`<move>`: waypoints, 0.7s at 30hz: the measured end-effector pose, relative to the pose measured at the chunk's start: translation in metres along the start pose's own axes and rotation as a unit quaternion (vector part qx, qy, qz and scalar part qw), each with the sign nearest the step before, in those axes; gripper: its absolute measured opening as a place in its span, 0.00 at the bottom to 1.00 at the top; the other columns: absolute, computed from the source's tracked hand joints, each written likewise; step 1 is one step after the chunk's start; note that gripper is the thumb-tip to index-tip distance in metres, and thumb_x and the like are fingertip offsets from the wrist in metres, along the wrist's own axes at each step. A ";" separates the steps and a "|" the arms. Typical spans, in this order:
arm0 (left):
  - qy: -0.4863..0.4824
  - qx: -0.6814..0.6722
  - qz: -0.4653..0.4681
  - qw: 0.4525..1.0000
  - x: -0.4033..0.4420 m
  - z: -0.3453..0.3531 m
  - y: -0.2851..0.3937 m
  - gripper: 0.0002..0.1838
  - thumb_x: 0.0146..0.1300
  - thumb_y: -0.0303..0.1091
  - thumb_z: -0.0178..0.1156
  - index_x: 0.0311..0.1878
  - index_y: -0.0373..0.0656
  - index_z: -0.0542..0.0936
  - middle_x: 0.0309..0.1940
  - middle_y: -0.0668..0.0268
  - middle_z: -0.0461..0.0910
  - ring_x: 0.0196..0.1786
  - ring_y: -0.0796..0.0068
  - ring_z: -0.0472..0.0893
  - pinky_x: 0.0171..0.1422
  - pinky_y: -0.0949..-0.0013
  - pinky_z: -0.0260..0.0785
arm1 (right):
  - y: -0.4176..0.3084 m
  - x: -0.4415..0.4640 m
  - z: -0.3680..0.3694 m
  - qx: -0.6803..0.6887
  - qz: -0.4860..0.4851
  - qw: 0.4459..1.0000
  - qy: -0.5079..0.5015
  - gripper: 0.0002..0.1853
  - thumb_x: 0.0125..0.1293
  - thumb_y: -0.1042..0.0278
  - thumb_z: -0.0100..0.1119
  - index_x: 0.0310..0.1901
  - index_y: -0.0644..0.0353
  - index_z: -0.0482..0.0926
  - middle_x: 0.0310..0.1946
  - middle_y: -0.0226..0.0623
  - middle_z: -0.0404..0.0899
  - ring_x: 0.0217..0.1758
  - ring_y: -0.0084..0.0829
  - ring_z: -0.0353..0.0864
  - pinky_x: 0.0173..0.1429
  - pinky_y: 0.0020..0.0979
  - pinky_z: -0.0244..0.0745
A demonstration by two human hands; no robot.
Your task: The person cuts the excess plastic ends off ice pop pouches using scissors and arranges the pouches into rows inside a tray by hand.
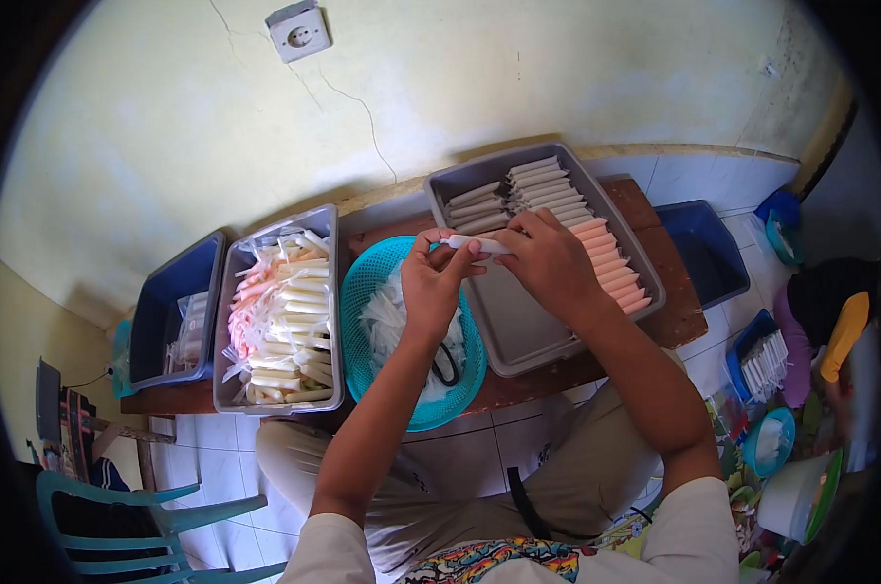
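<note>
A white, filled plastic tube that looks like an ice pop [479,243] lies crosswise between my two hands. My left hand [431,287] pinches its left end, and my right hand [553,265] has its fingers closed around the right end. Below my left hand stands a turquoise mesh basket [355,277] holding clear plastic sleeves [386,319] and a black loop [446,366]. Under my right hand is a grey tray [514,316]. Greyish-brown ice pops [550,185] lie in rows at its back, with orange ones [612,268] along the right side, partly behind my hand.
A second grey tray [336,292], heaped with yellow and pink ice pops [299,326], stands left of the basket. Beyond it is a navy bin [153,346]. All rest on a wooden bench [689,316] against the wall. A person [844,321] is at far right, near a bin of white tubes [767,365].
</note>
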State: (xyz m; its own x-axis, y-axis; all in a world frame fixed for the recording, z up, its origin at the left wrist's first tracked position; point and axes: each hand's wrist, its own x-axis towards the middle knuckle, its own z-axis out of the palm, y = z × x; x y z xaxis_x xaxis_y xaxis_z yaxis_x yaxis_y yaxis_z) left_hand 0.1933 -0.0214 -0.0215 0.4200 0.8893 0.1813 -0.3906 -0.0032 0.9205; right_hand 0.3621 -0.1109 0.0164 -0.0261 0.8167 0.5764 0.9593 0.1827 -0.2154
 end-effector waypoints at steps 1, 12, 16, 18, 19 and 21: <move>-0.010 0.013 0.000 1.000 0.007 0.007 -0.005 0.15 0.73 0.27 0.72 0.55 0.36 0.76 0.46 0.53 0.90 0.48 0.64 0.92 0.48 0.65 0.88 | 0.012 0.001 -0.002 -0.009 -0.010 1.000 0.011 0.11 0.63 0.63 0.76 0.45 0.53 0.88 0.45 0.33 0.81 0.54 0.39 0.82 0.58 0.39 0.83; -0.030 0.226 -0.032 0.973 0.082 0.061 -0.053 0.16 0.71 0.32 0.75 0.56 0.32 0.88 0.42 0.60 0.92 0.45 0.74 0.91 0.52 0.70 0.88 | 0.124 0.013 0.008 -0.096 0.010 0.995 0.002 0.08 0.63 0.62 0.76 0.42 0.51 0.92 0.43 0.27 0.85 0.54 0.35 0.83 0.59 0.37 0.83; -0.032 0.327 -0.017 0.944 0.103 0.066 -0.069 0.14 0.70 0.34 0.76 0.54 0.38 0.92 0.41 0.60 0.93 0.43 0.73 0.91 0.52 0.68 0.86 | 0.150 0.021 0.024 -0.130 0.023 0.991 0.002 0.05 0.63 0.63 0.73 0.38 0.50 0.92 0.43 0.27 0.86 0.55 0.34 0.84 0.59 0.37 0.85; -0.033 0.429 0.058 0.901 0.108 0.068 -0.072 0.14 0.69 0.36 0.76 0.54 0.40 0.93 0.42 0.56 0.94 0.42 0.70 0.92 0.52 0.65 0.84 | 0.162 0.027 0.031 -0.138 0.033 0.990 -0.011 0.04 0.64 0.63 0.71 0.37 0.49 0.92 0.44 0.28 0.86 0.56 0.33 0.85 0.58 0.37 0.85; -0.036 0.432 0.055 0.900 0.115 0.066 -0.079 0.14 0.69 0.36 0.76 0.54 0.40 0.93 0.42 0.56 0.94 0.42 0.70 0.92 0.52 0.65 0.84 | 0.166 0.030 0.034 -0.144 0.033 0.989 -0.011 0.04 0.65 0.64 0.70 0.37 0.49 0.92 0.43 0.28 0.86 0.56 0.33 0.85 0.58 0.38 0.86; -0.034 0.455 0.143 0.878 0.132 0.063 -0.092 0.14 0.68 0.37 0.76 0.53 0.41 0.93 0.42 0.53 0.93 0.43 0.67 0.93 0.52 0.63 0.83 | 0.175 0.033 0.040 -0.146 0.033 0.989 -0.014 0.05 0.65 0.64 0.68 0.36 0.49 0.92 0.43 0.28 0.86 0.56 0.34 0.85 0.57 0.38 0.87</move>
State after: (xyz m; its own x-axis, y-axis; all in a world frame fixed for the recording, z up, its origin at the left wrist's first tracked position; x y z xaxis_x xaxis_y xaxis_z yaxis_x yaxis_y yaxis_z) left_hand 0.3363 0.0671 -0.0610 0.4718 0.7632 0.4416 0.3160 -0.6139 0.7234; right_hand 0.5181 -0.0295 -0.0341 0.0356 0.8370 0.5460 0.9993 -0.0337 -0.0135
